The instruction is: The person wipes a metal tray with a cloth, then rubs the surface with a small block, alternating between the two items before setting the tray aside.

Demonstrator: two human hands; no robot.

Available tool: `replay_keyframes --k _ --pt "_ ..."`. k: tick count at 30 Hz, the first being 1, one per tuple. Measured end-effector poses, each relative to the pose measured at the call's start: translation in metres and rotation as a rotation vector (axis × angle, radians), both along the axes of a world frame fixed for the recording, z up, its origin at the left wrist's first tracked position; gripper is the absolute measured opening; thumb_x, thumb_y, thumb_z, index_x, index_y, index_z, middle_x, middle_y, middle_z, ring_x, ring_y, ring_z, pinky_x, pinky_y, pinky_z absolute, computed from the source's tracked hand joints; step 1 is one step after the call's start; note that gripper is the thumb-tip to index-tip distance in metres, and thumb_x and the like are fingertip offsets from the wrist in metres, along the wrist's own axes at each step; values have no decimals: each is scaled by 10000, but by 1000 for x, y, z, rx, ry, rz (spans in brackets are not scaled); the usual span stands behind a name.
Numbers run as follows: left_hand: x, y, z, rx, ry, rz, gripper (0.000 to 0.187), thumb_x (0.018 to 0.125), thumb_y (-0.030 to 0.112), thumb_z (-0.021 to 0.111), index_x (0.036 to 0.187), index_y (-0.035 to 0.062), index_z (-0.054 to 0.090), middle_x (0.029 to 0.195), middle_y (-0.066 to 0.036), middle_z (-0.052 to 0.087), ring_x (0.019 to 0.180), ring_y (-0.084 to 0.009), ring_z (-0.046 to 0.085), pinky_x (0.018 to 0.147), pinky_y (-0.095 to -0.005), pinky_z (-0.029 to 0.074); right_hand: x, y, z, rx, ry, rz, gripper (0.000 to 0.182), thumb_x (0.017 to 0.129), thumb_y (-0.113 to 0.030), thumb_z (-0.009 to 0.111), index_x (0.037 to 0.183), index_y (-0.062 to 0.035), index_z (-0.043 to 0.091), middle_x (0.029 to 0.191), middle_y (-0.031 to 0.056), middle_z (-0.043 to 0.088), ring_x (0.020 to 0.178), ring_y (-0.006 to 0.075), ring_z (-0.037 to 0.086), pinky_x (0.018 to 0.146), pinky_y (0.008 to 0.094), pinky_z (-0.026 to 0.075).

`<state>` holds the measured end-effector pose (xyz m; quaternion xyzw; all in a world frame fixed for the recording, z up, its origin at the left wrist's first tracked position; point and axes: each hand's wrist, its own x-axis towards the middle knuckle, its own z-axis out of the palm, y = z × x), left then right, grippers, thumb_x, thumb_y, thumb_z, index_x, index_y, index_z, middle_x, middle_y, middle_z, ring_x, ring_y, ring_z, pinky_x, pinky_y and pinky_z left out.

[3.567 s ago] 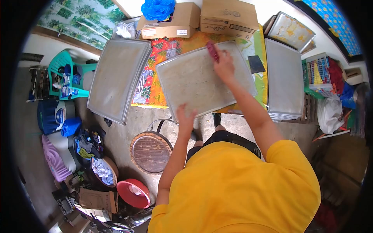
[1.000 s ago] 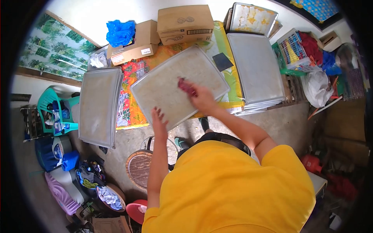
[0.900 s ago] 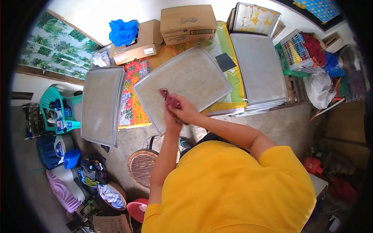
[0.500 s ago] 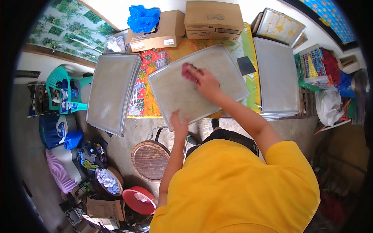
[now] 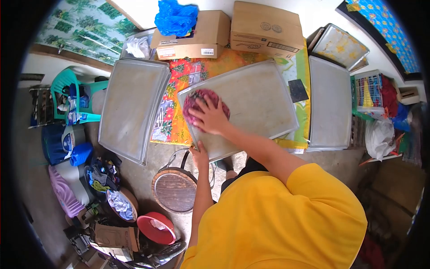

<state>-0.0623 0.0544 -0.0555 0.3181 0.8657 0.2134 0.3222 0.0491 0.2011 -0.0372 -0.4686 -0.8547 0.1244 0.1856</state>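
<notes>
A flat metal baking tray (image 5: pixel 251 103) lies at an angle across the table, its near left corner reaching past the table edge. My left hand (image 5: pixel 199 154) grips that corner, thumb on top and fingers partly hidden beneath. Near the tray's left end, my right hand (image 5: pixel 209 114) rests flat with fingers spread on a dark pink patterned cloth (image 5: pixel 190 101), pressing it against the tray surface. The cloth is spread out under the palm.
Stacked trays stand left (image 5: pixel 130 107) and right (image 5: pixel 330 103). Cardboard boxes (image 5: pixel 264 29) line the table's back, and a small dark square (image 5: pixel 298 90) lies right of the tray. A round wooden stool (image 5: pixel 174 190) and a red basin (image 5: pixel 156 228) are below.
My right hand has moved left and nearer across the tray, and the bunched cloth is now spread flat under it. My left hand has closed around the tray's corner.
</notes>
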Motion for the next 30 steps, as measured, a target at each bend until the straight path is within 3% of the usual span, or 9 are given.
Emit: replay_keyframes --k 5,9,12,15,21,26,30 --pt "2 1 -2 -32 -6 54 799 889 703 388 1342 48 329 1075 -330 615 1024 -519 572 845 -560 430 77 57 5 17 -106 -341 527 894 -533 493 1389 -357 451 1510 95 335 1396 369 264 1014 729 217" --pt "5 6 12 -95 -34 87 823 892 683 425 1329 -13 377 1233 -309 542 1132 -470 535 932 -508 409 146 85 -6 66 -230 -588 520 901 -525 488 1391 -356 449 1495 93 354 1369 344 307 991 674 287" --pt "-1 0 -9 -49 18 49 766 905 676 390 1337 47 336 1092 -350 599 1036 -521 564 864 -559 426 193 102 -6 109 -267 -714 508 908 -510 472 1379 -321 472 1431 111 426 1296 335 390 957 648 313" --pt "1 0 -10 -16 1 67 748 913 658 397 1328 38 342 1102 -351 595 1046 -517 561 870 -554 425 221 106 -8 196 -362 -705 463 910 -454 490 1339 -283 512 1303 98 520 1144 316 502 842 581 391" --pt "1 3 -9 -5 1 85 747 916 640 415 1305 5 362 1154 -350 569 1059 -506 559 879 -537 434 246 12 -2 202 -527 -725 401 875 -334 561 1263 -231 562 1132 65 589 874 273 598 682 471 461" --pt "2 3 -8 71 -53 116 765 914 623 442 1329 -12 347 1223 -324 546 1111 -475 549 918 -504 433 274 -108 12 113 -581 -646 422 876 -298 557 1288 -209 546 1137 80 592 859 281 615 674 460 472" --pt "6 4 3 128 -113 134 747 916 527 534 1297 -93 364 1239 -313 521 1135 -424 543 958 -446 415 292 -158 40 -181 -633 -590 380 867 -239 546 1238 -164 570 1105 98 615 858 286 641 682 448 488"
